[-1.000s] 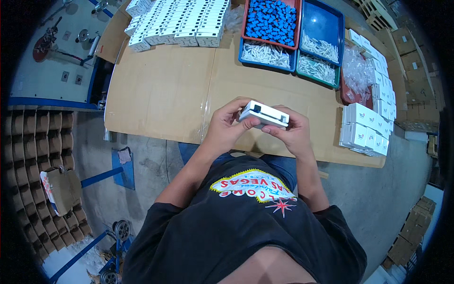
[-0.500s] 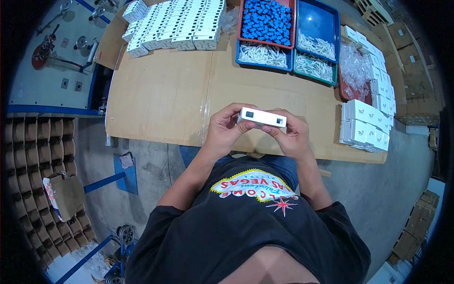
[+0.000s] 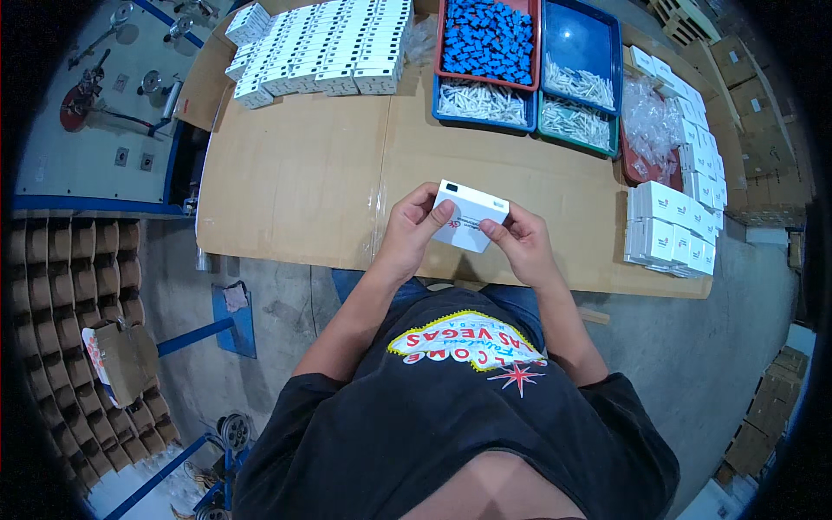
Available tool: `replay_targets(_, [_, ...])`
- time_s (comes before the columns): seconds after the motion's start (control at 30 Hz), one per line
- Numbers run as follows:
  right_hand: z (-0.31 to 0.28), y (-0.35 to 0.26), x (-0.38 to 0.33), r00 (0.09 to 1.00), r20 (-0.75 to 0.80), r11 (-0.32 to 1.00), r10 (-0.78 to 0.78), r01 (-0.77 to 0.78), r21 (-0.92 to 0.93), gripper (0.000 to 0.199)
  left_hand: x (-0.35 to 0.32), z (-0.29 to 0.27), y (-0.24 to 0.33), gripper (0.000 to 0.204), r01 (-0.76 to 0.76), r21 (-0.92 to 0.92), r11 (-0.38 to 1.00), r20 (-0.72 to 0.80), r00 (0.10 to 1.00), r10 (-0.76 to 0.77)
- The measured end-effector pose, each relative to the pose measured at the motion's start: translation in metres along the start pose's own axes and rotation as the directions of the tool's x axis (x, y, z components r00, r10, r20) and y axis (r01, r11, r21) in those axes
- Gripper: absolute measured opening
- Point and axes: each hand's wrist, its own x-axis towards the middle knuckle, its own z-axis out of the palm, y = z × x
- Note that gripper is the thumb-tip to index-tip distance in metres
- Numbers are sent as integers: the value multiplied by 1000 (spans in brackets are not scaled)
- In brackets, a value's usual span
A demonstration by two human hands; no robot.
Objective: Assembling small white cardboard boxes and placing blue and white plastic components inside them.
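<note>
Between my two hands, above the near edge of the cardboard-covered table [image 3: 290, 186], is a small white box [image 3: 469, 218] with printing on its broad face and a dark square opening at its top left corner. My left hand [image 3: 413, 227] grips its left side, thumb on the printed face and fingers behind. The right side is pinched by my right hand [image 3: 523, 244], with its thumb against the lower right of the face. The fingertips behind the box are hidden.
Rows of white boxes [image 3: 325, 48] stand at the far left. Trays of blue pieces [image 3: 487, 39] and white sticks [image 3: 482, 101] sit at the far middle. Clear plastic bags [image 3: 650, 121] fill a red tray, beside stacked white boxes [image 3: 667, 230] on the right.
The box has tipped so its printed face now shows instead of its narrow edge. My right hand has shifted slightly left, and both hands keep their hold.
</note>
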Motion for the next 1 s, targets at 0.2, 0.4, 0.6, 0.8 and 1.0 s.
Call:
replay_targets(0.2, [-6, 20, 9, 998, -46, 999, 43, -43, 1, 36, 4, 9, -3, 24, 2, -2, 1000, -80, 997, -2])
replay_targets(0.4, [19, 25, 16, 939, -309, 917, -154, 20, -399, 63, 8, 10, -19, 36, -112, 167, 980, -201, 969, 145])
replay_targets(0.6, [2, 50, 25, 957, -275, 959, -88, 7, -285, 42, -1, 6, -22, 50, -48, 34, 998, 84, 995, 45])
replay_targets(0.8, [-27, 65, 37, 918, -225, 719, -326, 87, -689, 27, 21, -79, -51, 46, 16, 368, 930, -192, 980, 59])
replay_targets(1.0, [-28, 44, 91, 964, -200, 821, -173, 30, -570, 31, 20, -168, -53, 45, 164, 956, 244, -280, 758, 589])
